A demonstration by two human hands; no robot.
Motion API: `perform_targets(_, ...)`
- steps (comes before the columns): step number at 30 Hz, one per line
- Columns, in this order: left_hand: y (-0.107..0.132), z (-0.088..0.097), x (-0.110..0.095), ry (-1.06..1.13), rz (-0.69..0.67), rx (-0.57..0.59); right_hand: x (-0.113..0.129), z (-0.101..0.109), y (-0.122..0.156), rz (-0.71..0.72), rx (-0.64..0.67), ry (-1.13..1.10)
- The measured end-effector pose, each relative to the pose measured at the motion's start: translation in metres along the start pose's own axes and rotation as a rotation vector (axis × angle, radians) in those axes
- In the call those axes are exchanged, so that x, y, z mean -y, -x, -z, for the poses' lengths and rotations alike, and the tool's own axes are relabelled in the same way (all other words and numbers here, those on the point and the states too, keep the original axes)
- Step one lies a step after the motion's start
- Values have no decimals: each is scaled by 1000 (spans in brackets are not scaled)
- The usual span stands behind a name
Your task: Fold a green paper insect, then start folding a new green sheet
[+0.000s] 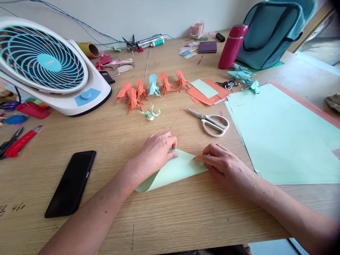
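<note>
Both hands pinned one folded pale-green paper sheet point(172, 170), long axis running near-left to far-right: left hand point(156, 153) fingertips pressed at the far corner, right hand point(225, 164) flattening its right tip.

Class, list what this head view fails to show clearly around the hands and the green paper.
- Green paper: its top corner is hidden under the left hand.
- Right hand: its fingertips cover the paper's right tip.
- Fan: cut off by the left edge.
- Pencil marks on the table: too small to read.
</note>
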State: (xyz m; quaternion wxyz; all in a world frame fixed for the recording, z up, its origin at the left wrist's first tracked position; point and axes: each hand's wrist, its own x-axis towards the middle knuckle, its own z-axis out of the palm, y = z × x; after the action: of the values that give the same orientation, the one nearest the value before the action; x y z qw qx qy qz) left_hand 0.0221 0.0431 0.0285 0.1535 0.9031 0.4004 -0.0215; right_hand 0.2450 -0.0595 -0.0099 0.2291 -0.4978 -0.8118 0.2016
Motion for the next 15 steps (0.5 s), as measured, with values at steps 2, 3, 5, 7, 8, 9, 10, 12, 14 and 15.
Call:
perform_targets(2, 2, -4, 2, 47, -7, -13, 0, 0, 0, 4, 11, -9)
perform_targets(3, 3, -6, 3, 61, -9, -30, -1, -1, 0, 7, 11, -13)
perform_targets(5, 10, -11, 5, 68, -15, -77, -2, -2, 1, 17, 15, -18)
perform_targets(7, 18, -13, 6, 73, -22, -114, -3, -2, 1, 30, 26, -12)
perform_targets(8, 23, -14, 6, 83, -29, -124, -3, -2, 1, 35, 31, -3)
perform_targets(9, 27, -13, 6, 94, -48, -127, -3, -1, 1, 38, 37, 9)
perform_targets(10, 31, -13, 5, 103, -69, -129, -3, -1, 1, 40, 43, 20)
perform_targets(12, 38, -11, 4, 104, -107, -132, -3, 0, 1, 42, 49, 33)
perform_targets(14, 43, -10, 1, 72, -122, -123, -3, -1, 1, 42, 51, 37)
perform_targets(15, 45, -10, -1, 44, -119, -106, -3, -1, 1, 45, 47, 39)
